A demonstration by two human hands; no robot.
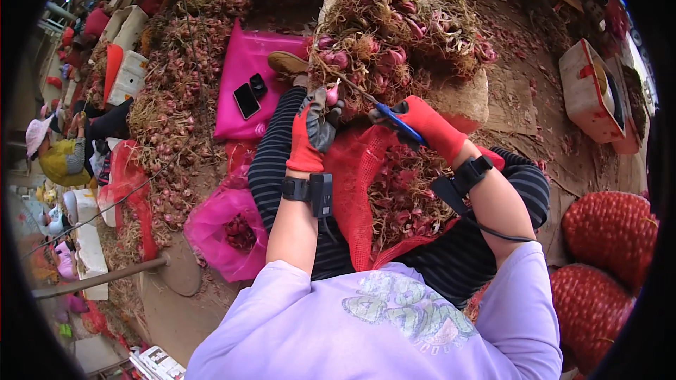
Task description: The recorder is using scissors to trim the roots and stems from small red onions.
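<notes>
My left hand (308, 135), in a red and grey glove, is closed on a purple-red shallot (332, 94), its bulb showing above the fingers. My right hand (435, 125), gloved alike, grips scissors by their blue handle (399, 124). Their blades point up and left toward the shallot; whether they touch it I cannot tell. Just beyond both hands, a heap of shallots with dry roots and stalks (394, 42) lies on a pale foam box (451, 98). Below the hands, a red mesh bag (352, 204) spreads over my lap, with loose shallots (405, 200) beside it.
Left lie a pink sheet (232, 77) with a phone (246, 101) and a pink mesh bag (218, 229) holding some shallots. More shallots (176, 98) cover the ground there, near another person (67, 158). Right are a foam box (588, 91) and full red mesh sacks (609, 232).
</notes>
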